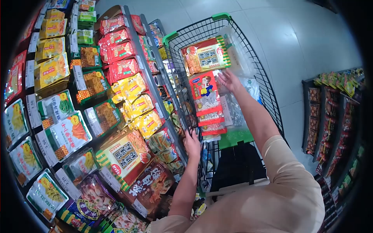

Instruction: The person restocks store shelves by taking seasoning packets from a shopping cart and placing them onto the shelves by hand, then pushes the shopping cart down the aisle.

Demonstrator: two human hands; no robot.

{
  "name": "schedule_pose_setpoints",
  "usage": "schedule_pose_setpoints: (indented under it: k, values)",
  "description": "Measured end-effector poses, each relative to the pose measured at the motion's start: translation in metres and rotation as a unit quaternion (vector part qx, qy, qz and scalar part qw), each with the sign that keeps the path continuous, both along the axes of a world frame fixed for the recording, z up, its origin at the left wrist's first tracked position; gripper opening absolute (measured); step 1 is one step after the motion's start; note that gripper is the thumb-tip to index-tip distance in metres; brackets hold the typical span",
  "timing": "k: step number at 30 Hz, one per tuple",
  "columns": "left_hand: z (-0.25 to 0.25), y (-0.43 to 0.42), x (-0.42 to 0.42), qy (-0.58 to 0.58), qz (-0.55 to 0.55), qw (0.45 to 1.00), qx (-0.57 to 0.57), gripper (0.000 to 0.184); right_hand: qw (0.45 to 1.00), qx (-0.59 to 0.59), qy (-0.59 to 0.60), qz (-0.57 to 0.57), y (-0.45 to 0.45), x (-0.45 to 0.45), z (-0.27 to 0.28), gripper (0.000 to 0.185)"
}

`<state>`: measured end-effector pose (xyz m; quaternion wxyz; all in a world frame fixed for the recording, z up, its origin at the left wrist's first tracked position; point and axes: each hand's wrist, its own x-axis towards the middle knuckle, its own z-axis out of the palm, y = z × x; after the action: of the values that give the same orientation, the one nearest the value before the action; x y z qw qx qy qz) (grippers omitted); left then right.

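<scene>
Inside the wire shopping cart [268,91], my right hand [230,80] hovers with its fingers apart, holding nothing, just below a yellow and brown packet [206,56] with a green-striped edge. Red packets with a cartoon figure [204,91] lie overlapped to the left of that hand. Clear plastic bags [237,106] lie under and beside my right forearm. My left hand [192,144] is at the cart's left side, near the shelf edge; its fingers are bent at the wire rim, and their tips are partly hidden.
Shelves of packaged food with price tags [79,77] run along the left, close against the cart. Similar yellow and brown packets [124,155] lie on the lower shelf. Another rack of packets [330,116] stands at the right, across the tiled floor [287,77].
</scene>
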<state>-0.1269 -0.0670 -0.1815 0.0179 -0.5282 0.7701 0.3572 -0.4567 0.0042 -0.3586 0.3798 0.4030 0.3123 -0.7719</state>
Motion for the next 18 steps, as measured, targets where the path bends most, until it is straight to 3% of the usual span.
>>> schedule_pose_setpoints:
  k: [5,7,9,11,15,18]
  values:
    - [0.001,-0.005,-0.011,-0.003,0.01,1.0,0.019,0.032,0.999,-0.011,0.029,0.038,-0.027,-0.036,-0.024,0.034]
    - [0.001,-0.007,-0.017,0.007,0.027,1.0,0.013,0.03,0.994,0.088,0.023,0.057,-0.038,-0.044,-0.031,0.028]
    - [0.003,-0.011,-0.02,-0.034,0.013,0.999,0.01,0.032,0.994,0.084,0.045,0.056,-0.044,-0.046,-0.031,0.025]
    - [0.005,-0.016,-0.026,-0.021,0.02,1.0,0.004,0.032,0.975,0.129,0.164,0.075,-0.05,-0.049,-0.024,0.024]
    - [0.005,-0.024,-0.033,-0.02,0.019,1.0,0.006,0.032,0.95,0.109,0.286,0.065,-0.078,-0.054,0.024,0.021]
    - [0.01,-0.027,-0.036,-0.055,0.015,0.998,0.0,0.03,0.864,0.169,0.445,0.162,-0.102,-0.054,0.071,0.027]
